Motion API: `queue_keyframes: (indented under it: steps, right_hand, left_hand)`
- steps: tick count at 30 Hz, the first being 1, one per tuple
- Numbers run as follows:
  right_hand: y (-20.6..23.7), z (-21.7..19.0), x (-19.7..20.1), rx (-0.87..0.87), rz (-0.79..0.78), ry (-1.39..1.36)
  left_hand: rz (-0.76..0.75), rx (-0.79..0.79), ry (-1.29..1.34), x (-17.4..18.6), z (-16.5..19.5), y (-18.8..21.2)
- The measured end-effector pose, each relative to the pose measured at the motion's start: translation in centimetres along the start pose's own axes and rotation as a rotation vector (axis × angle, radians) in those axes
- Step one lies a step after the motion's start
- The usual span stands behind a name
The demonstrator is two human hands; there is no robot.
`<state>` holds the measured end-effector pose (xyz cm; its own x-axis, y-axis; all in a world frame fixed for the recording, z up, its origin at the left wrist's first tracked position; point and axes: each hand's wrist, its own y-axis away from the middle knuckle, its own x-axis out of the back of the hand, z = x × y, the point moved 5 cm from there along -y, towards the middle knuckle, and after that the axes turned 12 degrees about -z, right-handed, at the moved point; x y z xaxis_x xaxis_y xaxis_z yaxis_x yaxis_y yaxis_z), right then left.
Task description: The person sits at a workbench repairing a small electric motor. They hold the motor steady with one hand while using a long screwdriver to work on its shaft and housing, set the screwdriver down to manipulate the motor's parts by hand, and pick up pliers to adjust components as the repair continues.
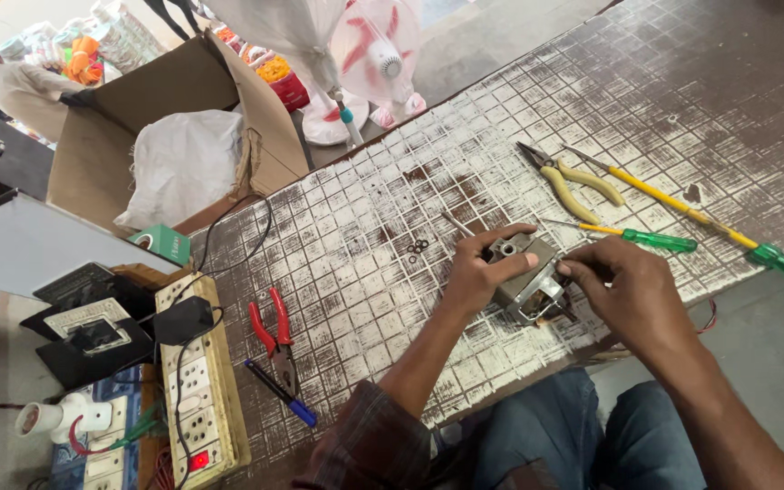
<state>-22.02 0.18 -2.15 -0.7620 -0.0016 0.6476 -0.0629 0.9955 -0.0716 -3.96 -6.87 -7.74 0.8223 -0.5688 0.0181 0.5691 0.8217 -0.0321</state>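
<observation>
Both hands, left hand [481, 272] and right hand [628, 290], grip the grey metal motor block [521, 272] at the counter [356, 272] edge; keep it braced flat, near the green screwdriver [651, 239].

Both hands gripping a small grey metal block w/ motor part [524, 277] at table edge: left hand [483, 272] clamping its left side, right hand [623, 290] pinching its right end. Yellow-handled pliers [573, 181] & green-handled screwdriver [646, 238] lying just beyond; red-handled pliers [274, 338] lying well left.

Pliers [570, 181] behind motor [526, 272], cutters [274, 338] left
</observation>
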Motion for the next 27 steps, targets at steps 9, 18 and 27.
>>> queue_keyframes:
  steps: [9,18,27]
  right_hand:
    - [0.8,-0.2,0.5,-0.087,-0.021,-0.018]
    - [0.7,0.2,0.3,-0.152,-0.018,-0.042]
    - [0.5,1.4,-0.2,-0.23,-0.05,-0.065]
  left_hand:
    - [0.005,0.012,0.001,0.0,-0.1,-0.1]
    - [0.001,0.016,0.048,-0.1,-0.3,-0.1]
    - [-0.004,0.028,0.043,-0.3,-0.2,-0.1]
